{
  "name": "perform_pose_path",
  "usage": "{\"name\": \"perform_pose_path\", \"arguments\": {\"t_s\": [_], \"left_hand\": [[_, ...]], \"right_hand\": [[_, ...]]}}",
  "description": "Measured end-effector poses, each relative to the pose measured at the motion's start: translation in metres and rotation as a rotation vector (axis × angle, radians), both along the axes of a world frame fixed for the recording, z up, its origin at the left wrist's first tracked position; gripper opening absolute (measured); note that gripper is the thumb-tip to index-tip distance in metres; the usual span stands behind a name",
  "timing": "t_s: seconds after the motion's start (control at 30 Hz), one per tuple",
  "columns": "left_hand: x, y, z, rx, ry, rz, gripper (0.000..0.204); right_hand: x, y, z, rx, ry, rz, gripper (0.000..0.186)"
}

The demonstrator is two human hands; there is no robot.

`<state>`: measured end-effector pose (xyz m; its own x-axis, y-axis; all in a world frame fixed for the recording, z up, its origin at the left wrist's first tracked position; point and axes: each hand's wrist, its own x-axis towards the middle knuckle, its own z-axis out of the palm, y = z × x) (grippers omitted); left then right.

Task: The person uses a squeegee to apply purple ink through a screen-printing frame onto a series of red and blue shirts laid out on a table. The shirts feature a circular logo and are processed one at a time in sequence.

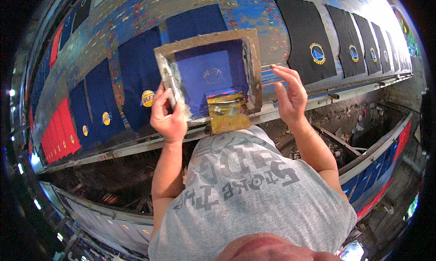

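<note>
A screen printing frame (205,37) with a worn, ink-stained rim is held above the long table in front of me. My left hand (169,115) grips its left side, thumb and fingers around the rim. The mesh (209,63) looks blue and bears a small faint design. A squeegee (229,114), smeared with yellow ink, leans across the frame's near edge, close to my shirt. To the right of the frame, my right hand (292,97) is raised with its fingers stretched out, holding nothing. A navy fabric panel (195,21) lies partly hidden beyond the frame.
Navy panels (136,63) with round yellow prints and red panels (61,127) lie to the left. Black panels (305,36) with round emblems run to the right. A metal rail (336,96) edges the table. Behind me stands another table (383,170) with panels, across a littered gap.
</note>
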<state>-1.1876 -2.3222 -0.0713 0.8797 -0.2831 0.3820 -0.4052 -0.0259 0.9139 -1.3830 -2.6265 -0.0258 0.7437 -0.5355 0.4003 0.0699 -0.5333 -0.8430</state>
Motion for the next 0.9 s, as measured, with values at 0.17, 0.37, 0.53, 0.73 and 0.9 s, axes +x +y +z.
{"name": "perform_pose_path", "arguments": {"t_s": [0.17,0.37,0.53,0.73,0.9], "left_hand": [[0.026,0.051,0.042,-0.066,0.161,0.198,0.053],[0.048,0.143,0.092,-0.162,0.23,0.517,0.064],[0.031,0.181,0.102,-0.212,0.222,0.436,0.064],[0.023,0.16,0.075,-0.185,0.277,0.304,0.058],[-0.001,0.108,0.054,-0.146,0.234,-0.002,0.056]], "right_hand": [[-0.013,-0.017,-0.005,0.057,-0.044,-0.071,0.033],[-0.02,-0.016,-0.014,0.217,-0.06,-0.109,0.033],[-0.027,0.023,-0.016,0.248,-0.045,-0.038,0.031],[-0.039,0.119,0.009,0.539,-0.046,0.214,0.05],[-0.052,0.188,0.021,1.068,-0.175,0.25,0.077]]}}
